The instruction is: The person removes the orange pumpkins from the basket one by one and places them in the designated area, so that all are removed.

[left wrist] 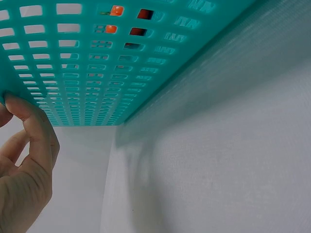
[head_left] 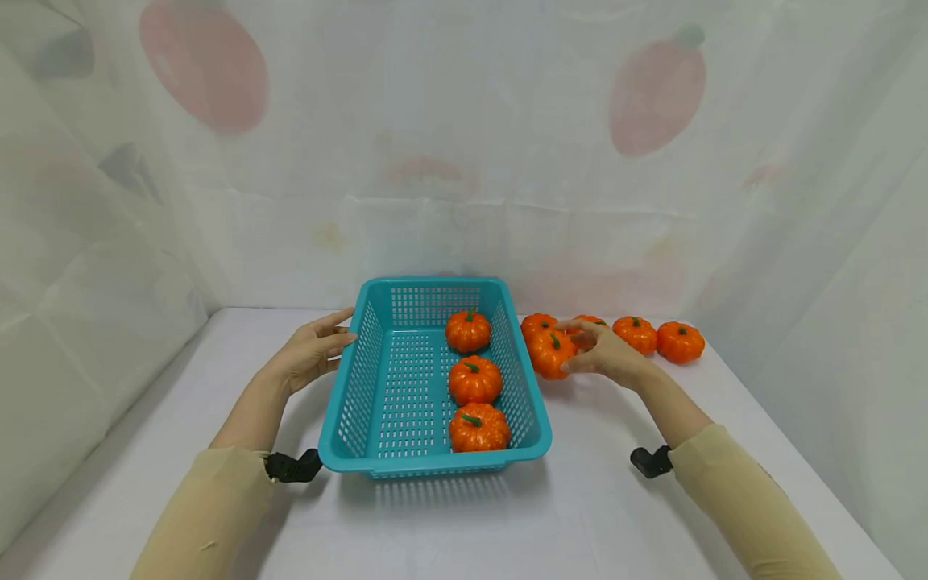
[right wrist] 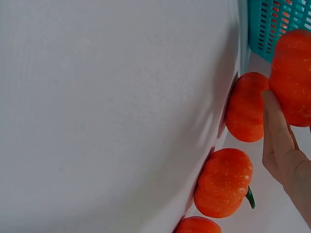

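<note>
A turquoise plastic basket with perforated walls stands in the middle of the table. My left hand is at its left rim, the fingertips bent against the edge in the left wrist view. Inside, along the right side, a row of three small orange pumpkins with green stems sits on the basket floor. My right hand holds another small pumpkin between thumb and fingers, just outside the basket's right wall. The right wrist view shows this held pumpkin raised beside the fingers.
More pumpkins line the back right of the white table, one of them at the right end. A fabric backdrop with faded fruit prints rises behind, and pale sheets hang at both sides.
</note>
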Available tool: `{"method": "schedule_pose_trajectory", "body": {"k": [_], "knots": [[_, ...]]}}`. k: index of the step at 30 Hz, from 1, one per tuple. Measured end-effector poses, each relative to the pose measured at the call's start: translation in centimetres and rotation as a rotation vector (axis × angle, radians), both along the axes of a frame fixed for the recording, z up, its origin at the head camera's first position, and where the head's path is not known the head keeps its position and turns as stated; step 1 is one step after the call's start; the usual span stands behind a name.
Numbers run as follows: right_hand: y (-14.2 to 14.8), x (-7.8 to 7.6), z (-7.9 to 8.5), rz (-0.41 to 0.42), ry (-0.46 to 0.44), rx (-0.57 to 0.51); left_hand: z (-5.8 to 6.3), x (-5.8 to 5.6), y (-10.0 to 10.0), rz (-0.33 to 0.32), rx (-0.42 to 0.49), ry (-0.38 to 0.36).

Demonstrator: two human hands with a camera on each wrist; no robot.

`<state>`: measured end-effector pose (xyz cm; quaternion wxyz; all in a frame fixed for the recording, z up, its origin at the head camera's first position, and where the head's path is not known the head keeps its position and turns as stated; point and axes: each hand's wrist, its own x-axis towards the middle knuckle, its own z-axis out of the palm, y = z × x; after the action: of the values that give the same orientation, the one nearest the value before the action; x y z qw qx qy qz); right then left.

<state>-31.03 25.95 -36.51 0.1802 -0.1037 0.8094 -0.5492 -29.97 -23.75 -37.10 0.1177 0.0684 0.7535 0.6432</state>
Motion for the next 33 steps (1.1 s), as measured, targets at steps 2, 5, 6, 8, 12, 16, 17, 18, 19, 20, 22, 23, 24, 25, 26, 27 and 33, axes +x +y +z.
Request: {"method": "schedule_pose_trajectory", "body": {"k": [2, 5, 6, 8, 12, 16, 17, 18, 19, 20, 22, 23, 24, 25, 26, 27, 33], "knots": [[0.1, -0.1, -0.2, 0.014, -0.015, 0.008, 0.0, 0.0, 0.0, 0.0, -0.002, 0.0], [0.2, -0.3, -0.4, 0.04, -0.029, 0.019, 0.0, 0.0, 0.1, 0.003, -0.007, -0.004], [0.3, -0.3, -0.5, 0.052, -0.029, 0.027, 0.0, -0.1, 0.1, 0.005, -0.01, -0.004], [0.5, -0.3, -0.7, 0.079, -0.026, 0.031, 0.0, -0.1, 0.1, 0.007, -0.015, -0.003], [0.8, -0.4, -1.2, 0.104, -0.019, 0.059, 0.1, -0.1, 0.1, 0.008, -0.023, 0.0], [1.0, -0.5, -1.6, 0.105, -0.036, 0.077, 0.0, -0.1, 0.1, 0.008, -0.024, 0.001], [1.0, -0.5, -1.7, 0.106, -0.043, 0.078, 0.0, -0.1, 0.1, 0.008, -0.023, 0.0], [1.0, -0.6, -1.8, 0.105, -0.053, 0.072, 0.0, -0.1, 0.1, 0.008, -0.021, -0.001], [1.0, -0.6, -1.8, 0.104, -0.061, 0.067, -0.1, -0.1, 0.1, 0.008, -0.021, -0.001], [1.0, -0.5, -1.9, 0.104, -0.068, 0.062, -0.1, 0.0, 0.1, 0.008, -0.02, 0.0], [1.0, -0.5, -1.9, 0.098, -0.079, 0.056, 0.0, 0.0, 0.1, 0.007, -0.018, 0.0], [1.1, -0.5, -1.9, 0.096, -0.083, 0.054, 0.0, 0.0, 0.1, 0.007, -0.017, 0.0], [1.1, -0.5, -2.0, 0.095, -0.086, 0.052, 0.0, 0.0, 0.1, 0.008, -0.017, 0.0], [1.1, -0.6, -2.0, 0.095, -0.088, 0.054, 0.0, 0.0, 0.1, 0.009, -0.018, -0.001], [1.2, -0.6, -2.0, 0.096, -0.089, 0.056, 0.0, 0.0, 0.1, 0.01, -0.018, -0.002], [1.2, -0.6, -2.1, 0.096, -0.09, 0.058, 0.0, 0.0, 0.1, 0.011, -0.017, -0.004], [1.3, -0.7, -2.3, 0.096, -0.101, 0.057, 0.1, 0.0, 0.0, 0.014, -0.021, -0.002]]}}
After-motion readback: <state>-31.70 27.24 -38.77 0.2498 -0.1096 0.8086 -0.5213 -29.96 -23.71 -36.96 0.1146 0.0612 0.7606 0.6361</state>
